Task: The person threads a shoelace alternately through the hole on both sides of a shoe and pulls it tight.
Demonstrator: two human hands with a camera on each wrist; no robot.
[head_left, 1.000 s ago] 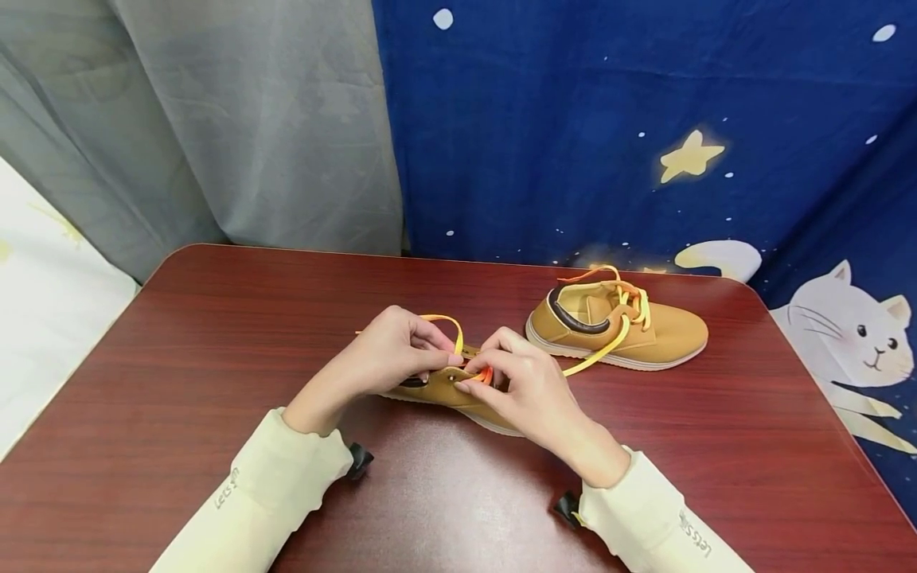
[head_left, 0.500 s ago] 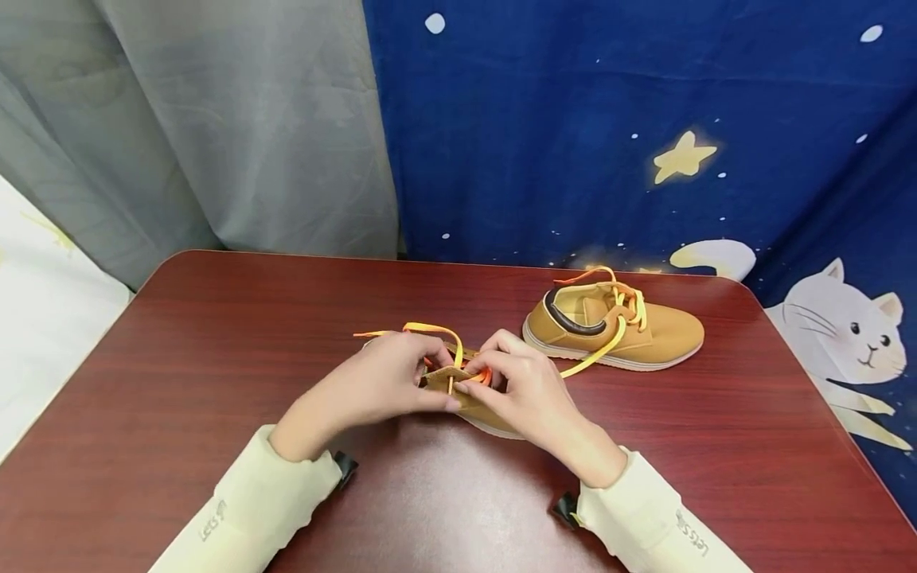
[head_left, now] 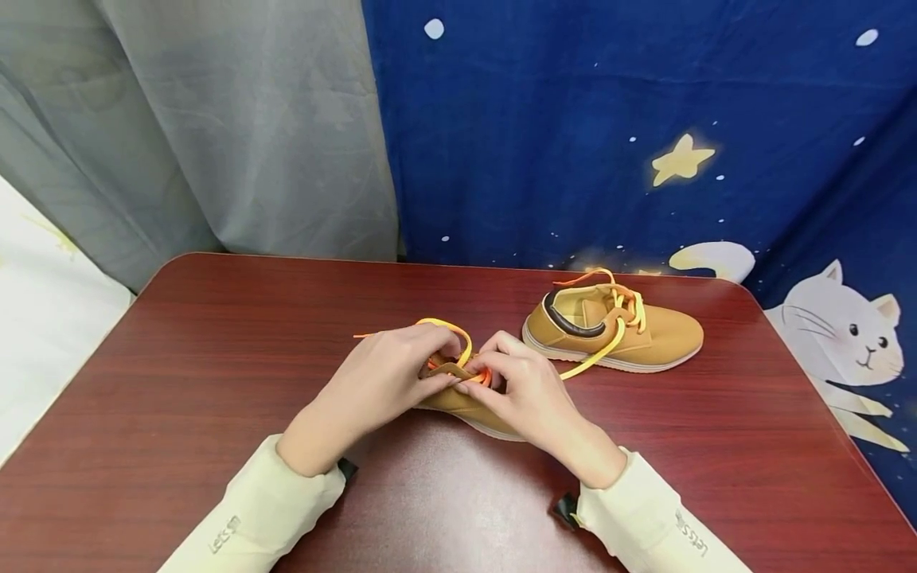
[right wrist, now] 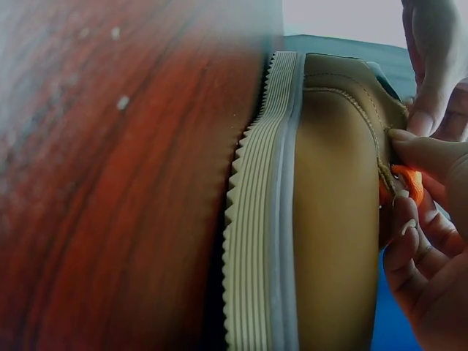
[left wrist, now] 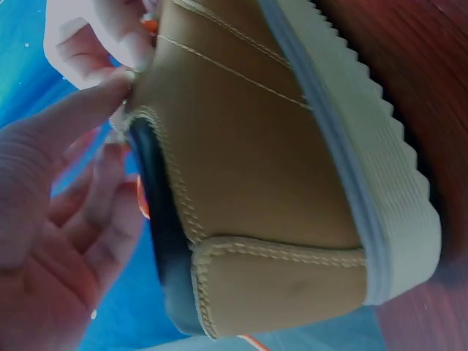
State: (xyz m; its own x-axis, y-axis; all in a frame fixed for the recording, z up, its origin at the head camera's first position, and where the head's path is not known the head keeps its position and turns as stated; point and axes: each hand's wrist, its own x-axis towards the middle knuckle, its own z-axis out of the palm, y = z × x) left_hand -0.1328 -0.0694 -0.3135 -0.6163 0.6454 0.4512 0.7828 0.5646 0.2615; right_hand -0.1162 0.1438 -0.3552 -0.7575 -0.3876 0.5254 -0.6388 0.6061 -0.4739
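Note:
A tan lace-up shoe [head_left: 466, 410] with a pale ridged sole stands on the table between the hands, its dark collar [left wrist: 164, 241] nearest the left hand. The left hand [head_left: 380, 374] pinches the yellow-orange shoelace [head_left: 446, 323] at the near flap's top eyelet, thumb outside and fingers inside the opening. Its thumb covers the eyelet, and the lace tip there is hidden. The right hand [head_left: 526, 390] grips the same flap just further toward the toe, with an orange lace loop [right wrist: 411, 183] by its fingers. Both thumb tips almost meet at the flap edge.
Behind the right hand stands a second tan shoe [head_left: 669, 334], laced, toe pointing right, with one lace end trailing toward that hand. The red-brown table [head_left: 251, 318] ends at a grey curtain [head_left: 286, 143] and a blue curtain [head_left: 516, 135].
The left hand came down to the flap's outer side, where a lace tip poked from the eyelet, then rose and covered it. The right hand kept its grip.

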